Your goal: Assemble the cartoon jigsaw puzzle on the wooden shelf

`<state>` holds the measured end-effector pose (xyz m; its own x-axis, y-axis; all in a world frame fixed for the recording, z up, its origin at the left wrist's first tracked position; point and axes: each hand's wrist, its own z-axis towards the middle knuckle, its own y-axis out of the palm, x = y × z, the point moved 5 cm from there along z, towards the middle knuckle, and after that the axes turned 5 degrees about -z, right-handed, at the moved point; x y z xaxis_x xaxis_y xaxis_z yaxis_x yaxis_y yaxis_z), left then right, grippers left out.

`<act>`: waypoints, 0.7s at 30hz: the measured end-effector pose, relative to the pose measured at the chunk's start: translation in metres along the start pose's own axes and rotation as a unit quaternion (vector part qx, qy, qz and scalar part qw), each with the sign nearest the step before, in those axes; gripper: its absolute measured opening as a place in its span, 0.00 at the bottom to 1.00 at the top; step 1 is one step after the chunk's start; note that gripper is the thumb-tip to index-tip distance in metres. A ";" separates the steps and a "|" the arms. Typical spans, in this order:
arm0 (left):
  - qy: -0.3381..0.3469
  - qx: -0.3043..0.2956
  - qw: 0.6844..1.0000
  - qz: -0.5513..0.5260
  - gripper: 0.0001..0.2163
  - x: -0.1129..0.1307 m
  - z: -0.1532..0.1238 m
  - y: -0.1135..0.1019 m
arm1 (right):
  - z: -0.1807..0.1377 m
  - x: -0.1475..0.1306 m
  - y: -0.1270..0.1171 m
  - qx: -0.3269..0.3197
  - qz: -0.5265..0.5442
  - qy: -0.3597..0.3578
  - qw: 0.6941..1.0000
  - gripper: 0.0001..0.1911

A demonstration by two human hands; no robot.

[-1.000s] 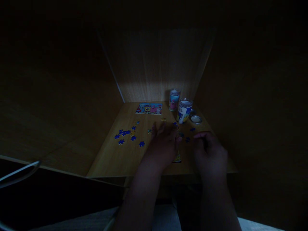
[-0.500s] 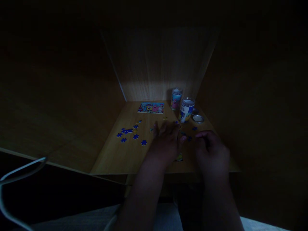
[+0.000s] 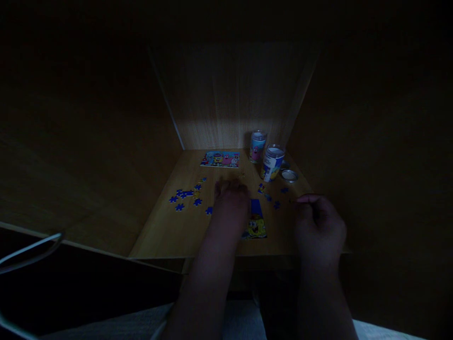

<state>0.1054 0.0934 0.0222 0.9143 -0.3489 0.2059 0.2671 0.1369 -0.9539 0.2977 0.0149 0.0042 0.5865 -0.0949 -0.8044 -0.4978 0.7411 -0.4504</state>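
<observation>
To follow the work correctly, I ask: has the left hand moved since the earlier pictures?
Yes, the left hand moved leftward, away from the front canister.

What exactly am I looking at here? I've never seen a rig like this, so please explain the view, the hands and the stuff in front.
There's no machine: these are a person's bare hands, seen by one head-worn camera looking forward and down. The scene is dim. On the wooden surface lie loose puzzle pieces, many blue, and a joined puzzle section showing a yellow face. Behind are a colourful picture panel, two canisters and a round lid. The left hand reaches down beside the joined section, hiding whatever is beneath. The right hand has its fingertips together, perhaps around something small; it's too dark to be sure.
</observation>
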 end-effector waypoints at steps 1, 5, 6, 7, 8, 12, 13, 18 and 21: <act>-0.004 -0.003 1.000 0.007 0.08 -0.001 0.001 -0.001 | 0.000 0.000 0.000 0.001 0.004 0.003 1.000 0.09; -0.019 -0.012 0.999 0.023 0.07 -0.005 0.002 -0.004 | 0.000 0.001 -0.002 0.007 0.002 0.015 1.000 0.10; -0.028 -0.007 0.999 0.022 0.08 -0.006 0.001 -0.005 | 0.000 0.001 -0.002 0.010 0.004 0.015 1.000 0.10; -0.038 0.001 0.999 0.021 0.08 -0.007 0.001 -0.006 | 0.000 0.001 -0.003 0.014 0.008 0.016 1.000 0.10; -0.047 0.008 0.999 0.021 0.09 -0.008 0.000 -0.007 | 0.000 0.001 -0.003 0.019 0.017 0.016 1.000 0.09; -0.081 0.020 0.996 0.036 0.09 -0.011 -0.003 -0.010 | 0.000 0.002 -0.006 0.056 0.075 0.016 0.996 0.09; -0.091 0.026 0.995 0.039 0.09 -0.012 -0.004 -0.011 | 0.000 0.002 -0.007 0.066 0.087 0.016 0.994 0.09; -0.120 0.019 0.991 0.050 0.14 -0.014 -0.005 -0.014 | 0.000 0.002 -0.008 0.071 0.103 0.025 0.992 0.08; -0.100 0.007 0.994 0.040 0.13 -0.015 -0.003 -0.012 | 0.000 0.000 -0.007 0.064 0.109 0.023 0.992 0.08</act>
<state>0.0876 0.0939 0.0301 0.9747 -0.1451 0.1698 0.1936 0.1702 -0.9662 0.3015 0.0095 0.0077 0.4433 0.0488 -0.8950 -0.5222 0.8256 -0.2136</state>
